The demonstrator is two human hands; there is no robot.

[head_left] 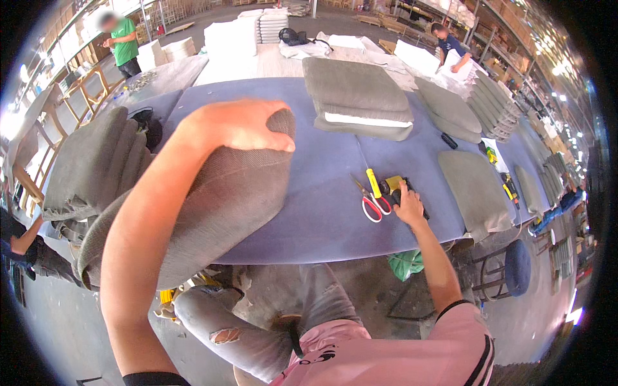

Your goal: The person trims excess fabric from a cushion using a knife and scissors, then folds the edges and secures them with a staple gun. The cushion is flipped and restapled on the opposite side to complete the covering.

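Note:
My left hand [248, 125] is curled over the upper edge of a grey fabric-covered cushion [241, 199], thumb on the near side. The cushion stands tilted at the table's front left, and my forearm hides part of it. On the right, my right hand [409, 206] is closed around a black tool [426, 209] lying on the blue table [322, 212]; the palm hides most of its shape. Just left of that hand are scissors [374, 209] with red and white handles and a yellow-handled screwdriver [373, 183]. A yellowish block [394, 183] touches the tool's far side.
Grey cushions are stacked at the left [84, 161] and far middle [357, 96]. More grey pieces [473, 190] lie rightward. A blue stool [517, 267] stands beyond the right edge. One person [122, 45] is at the far left, another [450, 48] at the far right.

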